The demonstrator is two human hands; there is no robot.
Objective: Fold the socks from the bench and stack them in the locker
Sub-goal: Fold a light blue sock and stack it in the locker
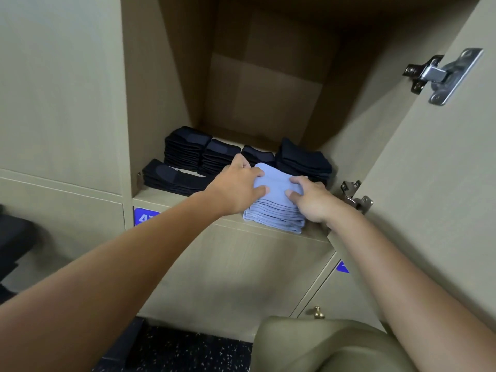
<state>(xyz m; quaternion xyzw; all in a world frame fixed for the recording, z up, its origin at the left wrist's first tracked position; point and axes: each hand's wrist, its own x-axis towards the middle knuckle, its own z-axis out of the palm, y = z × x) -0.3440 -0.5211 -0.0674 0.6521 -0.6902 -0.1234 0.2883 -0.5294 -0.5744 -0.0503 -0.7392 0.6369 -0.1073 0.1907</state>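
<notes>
Both grips curled onto one stack of light blue socks (276, 208): left hand (236, 187) grasping its left side, thumb and fingertips (264, 189) pressed into the top sock; right hand (312, 198) clamping the right side, fingers (295, 196) bent over the top fold. Stack seated at the front edge of the locker shelf (161, 196), inside the open locker (268, 76), folded edges layered toward the viewer. Just behind the grips, piles of dark socks (185, 151) in a row along the shelf, another dark pile (304, 159) behind and right of the blue stack, touching it or nearly so. Left of the left grip, a long flat dark bundle (171, 177) lying near the shelf edge. Right of the right grip, lower hinge (355, 197) close by; higher up, upper hinge (442, 75) on the open door (429, 170). Below the grips, a blue number label (143, 216), partly hidden by the left forearm, on the closed locker front.
</notes>
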